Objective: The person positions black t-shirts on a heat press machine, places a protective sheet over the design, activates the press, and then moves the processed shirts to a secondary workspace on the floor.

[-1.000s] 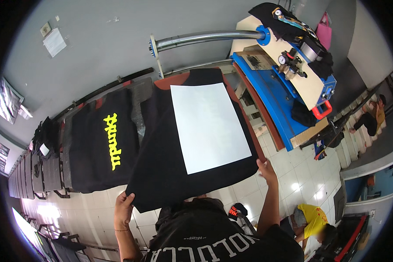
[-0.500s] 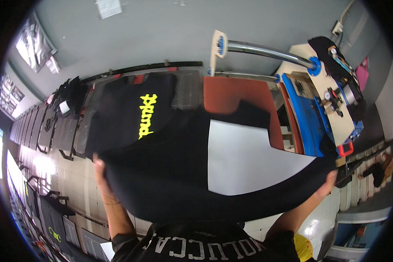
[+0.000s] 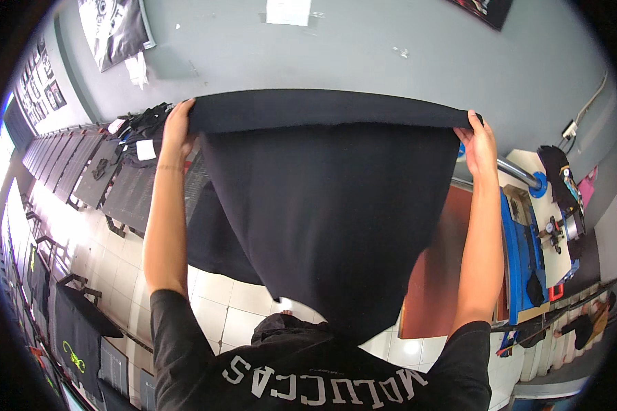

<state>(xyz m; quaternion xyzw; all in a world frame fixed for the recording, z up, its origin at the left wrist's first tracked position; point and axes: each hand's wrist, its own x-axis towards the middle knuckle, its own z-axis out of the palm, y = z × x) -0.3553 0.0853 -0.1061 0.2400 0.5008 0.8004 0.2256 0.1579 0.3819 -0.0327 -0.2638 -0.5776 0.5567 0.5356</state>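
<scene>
A wide black piece of garment fabric (image 3: 336,198) is spread between my raised hands, hanging down toward my chest. Its upper edge is folded over in a long band. My left hand (image 3: 177,130) grips the band's left end, fingers closed round it. At the other end my right hand (image 3: 480,147) pinches the corner between thumb and fingers. More black cloth (image 3: 216,236) hangs at the left; whether it belongs to the same piece I cannot tell. The fabric hides most of the work surface behind it.
At right stands a blue heat press (image 3: 521,240) with a reddish-brown platen (image 3: 435,274) beside my right forearm. A row of dark printing boards (image 3: 127,195) runs along the left, with crumpled black cloth (image 3: 147,133) on it. A person (image 3: 586,325) is at far right.
Both hands have risen from low at the sides, lifting the fabric's edge high in front of me. The white sheet and yellow-printed black garment no longer show.
</scene>
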